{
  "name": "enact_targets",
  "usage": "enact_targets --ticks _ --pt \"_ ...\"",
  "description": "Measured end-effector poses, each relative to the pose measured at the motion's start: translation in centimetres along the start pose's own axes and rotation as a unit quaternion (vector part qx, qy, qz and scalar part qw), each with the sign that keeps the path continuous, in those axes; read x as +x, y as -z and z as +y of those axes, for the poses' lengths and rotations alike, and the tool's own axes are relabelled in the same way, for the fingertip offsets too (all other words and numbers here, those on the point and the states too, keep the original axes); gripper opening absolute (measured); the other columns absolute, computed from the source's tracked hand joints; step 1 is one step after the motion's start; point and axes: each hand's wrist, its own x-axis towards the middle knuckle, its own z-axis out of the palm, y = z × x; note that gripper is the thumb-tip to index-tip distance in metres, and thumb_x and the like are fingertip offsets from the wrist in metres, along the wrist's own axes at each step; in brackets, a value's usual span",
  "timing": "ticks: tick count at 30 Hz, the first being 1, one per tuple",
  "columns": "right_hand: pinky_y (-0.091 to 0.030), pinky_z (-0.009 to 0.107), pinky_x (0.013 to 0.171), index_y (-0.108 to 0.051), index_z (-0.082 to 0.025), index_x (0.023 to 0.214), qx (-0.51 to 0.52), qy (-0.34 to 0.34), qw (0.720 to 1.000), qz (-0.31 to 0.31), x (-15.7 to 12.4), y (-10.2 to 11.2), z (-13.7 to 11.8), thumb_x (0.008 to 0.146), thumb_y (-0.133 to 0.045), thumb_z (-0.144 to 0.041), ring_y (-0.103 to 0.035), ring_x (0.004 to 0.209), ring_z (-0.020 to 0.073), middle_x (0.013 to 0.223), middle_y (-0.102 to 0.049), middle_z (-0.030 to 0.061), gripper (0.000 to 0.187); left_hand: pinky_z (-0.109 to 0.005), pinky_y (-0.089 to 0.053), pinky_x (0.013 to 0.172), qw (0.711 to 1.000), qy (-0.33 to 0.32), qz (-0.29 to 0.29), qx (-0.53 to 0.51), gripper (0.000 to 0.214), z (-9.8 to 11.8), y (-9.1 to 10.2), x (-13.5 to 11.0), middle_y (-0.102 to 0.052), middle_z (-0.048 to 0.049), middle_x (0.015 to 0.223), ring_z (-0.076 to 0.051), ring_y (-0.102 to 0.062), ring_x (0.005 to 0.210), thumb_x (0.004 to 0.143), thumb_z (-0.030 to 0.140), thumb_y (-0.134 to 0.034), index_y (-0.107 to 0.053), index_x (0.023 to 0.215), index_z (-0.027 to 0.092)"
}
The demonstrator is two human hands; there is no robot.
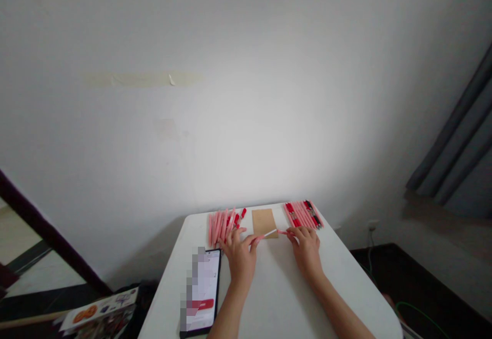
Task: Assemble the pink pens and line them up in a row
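My left hand [241, 257] and my right hand [307, 254] pinch the two ends of a slim pink pen [270, 233] above the white table. Between them a thin white length shows, with pink on either side; I cannot tell whether its parts are joined. Under the pen lies a brown rectangular sheet or pad [263, 221]. Beside my left hand is a loose pile of pink and red pens [219, 226]. Just beyond my right hand, a neater row of pink pens [303, 215] lies side by side, with some red and black ones among them.
A phone [203, 293] with a lit, partly blurred screen lies at the left of the white table [277, 298]. The wall [269, 98] rises right behind the table. A printed box [102, 308] stands low on the left, and a grey curtain [457, 149] hangs at right.
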Motion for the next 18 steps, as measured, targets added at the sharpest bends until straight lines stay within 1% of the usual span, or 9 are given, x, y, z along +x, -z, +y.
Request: enact_targets --ticks 5,10,18 --pt "-0.036 0.040 0.084 -0.068 -0.027 0.097 0.000 -0.006 1.000 0.001 -0.06 -0.02 0.02 0.091 -0.046 -0.035 -0.049 0.095 0.0261 0.097 -0.066 0.0069 0.025 -0.066 -0.018 0.103 1.000 -0.003 0.000 -0.003 0.013 0.02 0.03 0.08 -0.060 -0.0043 0.110 -0.027 -0.047 0.111 0.079 0.034 -0.061 -0.072 0.086 0.035" --pt "-0.036 0.040 0.086 -0.068 -0.027 0.096 0.012 0.002 1.000 -0.012 0.06 0.29 -0.39 0.090 -0.047 -0.033 -0.049 0.097 0.0255 0.098 -0.065 0.0063 0.022 -0.062 -0.020 0.103 1.000 -0.004 -0.002 -0.005 0.013 0.04 0.08 0.06 -0.061 -0.0043 0.110 -0.027 -0.046 0.111 0.079 0.035 -0.061 -0.073 0.085 0.035" --pt "-0.037 0.039 0.086 -0.068 -0.029 0.096 0.015 0.044 0.998 -0.031 0.08 0.54 -0.92 0.089 -0.052 -0.029 -0.050 0.099 0.0251 0.098 -0.065 0.0058 0.018 -0.059 -0.023 0.102 1.000 -0.023 0.006 -0.002 0.012 0.13 0.01 0.04 -0.061 -0.0027 0.109 -0.026 -0.047 0.110 0.079 0.038 -0.061 -0.073 0.083 0.037"
